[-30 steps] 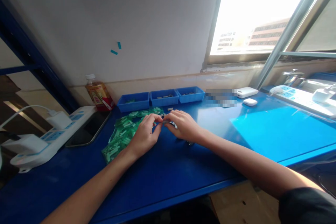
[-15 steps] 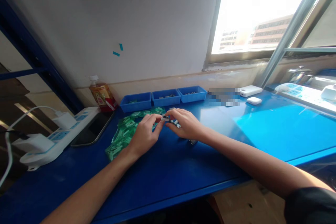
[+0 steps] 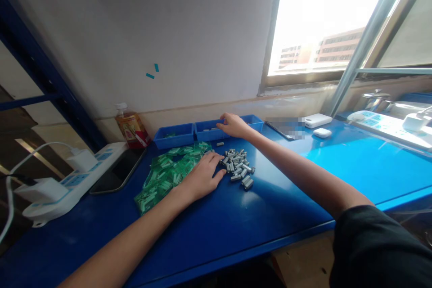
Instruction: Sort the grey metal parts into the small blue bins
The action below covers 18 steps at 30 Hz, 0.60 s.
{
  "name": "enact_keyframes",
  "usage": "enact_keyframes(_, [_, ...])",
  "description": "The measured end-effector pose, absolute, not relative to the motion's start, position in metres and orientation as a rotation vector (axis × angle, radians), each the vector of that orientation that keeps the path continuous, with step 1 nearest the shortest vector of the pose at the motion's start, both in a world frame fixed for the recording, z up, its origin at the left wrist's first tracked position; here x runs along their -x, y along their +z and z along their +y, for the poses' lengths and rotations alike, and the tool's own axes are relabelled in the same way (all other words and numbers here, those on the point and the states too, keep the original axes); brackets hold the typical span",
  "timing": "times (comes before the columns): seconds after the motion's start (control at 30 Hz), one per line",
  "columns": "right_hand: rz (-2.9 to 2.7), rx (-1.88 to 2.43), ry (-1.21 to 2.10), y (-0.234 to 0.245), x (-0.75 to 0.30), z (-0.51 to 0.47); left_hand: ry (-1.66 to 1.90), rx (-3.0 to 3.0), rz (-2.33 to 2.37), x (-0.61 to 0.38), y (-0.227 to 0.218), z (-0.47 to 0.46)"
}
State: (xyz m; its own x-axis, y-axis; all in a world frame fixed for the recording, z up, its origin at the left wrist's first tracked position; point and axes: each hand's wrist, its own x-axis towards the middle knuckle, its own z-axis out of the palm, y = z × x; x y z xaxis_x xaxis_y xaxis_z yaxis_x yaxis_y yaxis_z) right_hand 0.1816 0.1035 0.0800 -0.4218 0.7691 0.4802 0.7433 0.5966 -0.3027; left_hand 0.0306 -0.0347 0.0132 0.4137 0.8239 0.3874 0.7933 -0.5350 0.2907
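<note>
My left hand [image 3: 203, 175] rests on the blue table, fingers spread flat, between a pile of green plastic pieces [image 3: 165, 175] and a heap of several small grey metal parts [image 3: 238, 167]; its fingertips touch the heap's left edge. My right hand [image 3: 234, 125] reaches over the middle blue tray [image 3: 206, 134], fingers curled together over its right end. What they hold, if anything, is hidden. A left blue tray [image 3: 173, 137] and a right blue tray [image 3: 255, 121] flank it.
An orange bottle [image 3: 131, 128] stands by the wall. A black phone [image 3: 118, 172] and a white power strip [image 3: 64, 184] with plugs lie at left. White cases [image 3: 317, 120] and another power strip [image 3: 384, 126] sit at right.
Both hands were pinched together over the grey parts. My right hand has moved back to the middle tray; my left hand has flattened on the table. The heap is uncovered.
</note>
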Motion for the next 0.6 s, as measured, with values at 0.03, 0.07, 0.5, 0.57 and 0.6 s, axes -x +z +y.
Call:
enact_keyframes(0.03, [-2.297, 1.188, 0.068, 0.077, -0.184, 0.104, 0.747, -2.595, 1.483, -0.030, 0.012, -0.031])
enact_keyframes(0.07, [-2.373, 1.153, 0.070, 0.072, -0.188, 0.101, 0.728, -2.595, 1.489, -0.029, 0.011, -0.027])
enact_keyframes(0.5, [-2.537, 1.147, 0.243, 0.018, -0.205, 0.062, 0.661, -2.618, 1.562, -0.020, 0.006, -0.034])
enact_keyframes(0.57, [-2.501, 1.077, 0.166, 0.019, -0.205, 0.059, 0.650, -2.627, 1.571, -0.020, 0.006, -0.034])
enact_keyframes(0.6, [-2.475, 1.068, 0.134, 0.019, -0.205, 0.058, 0.648, -2.631, 1.572, -0.020, 0.007, -0.034])
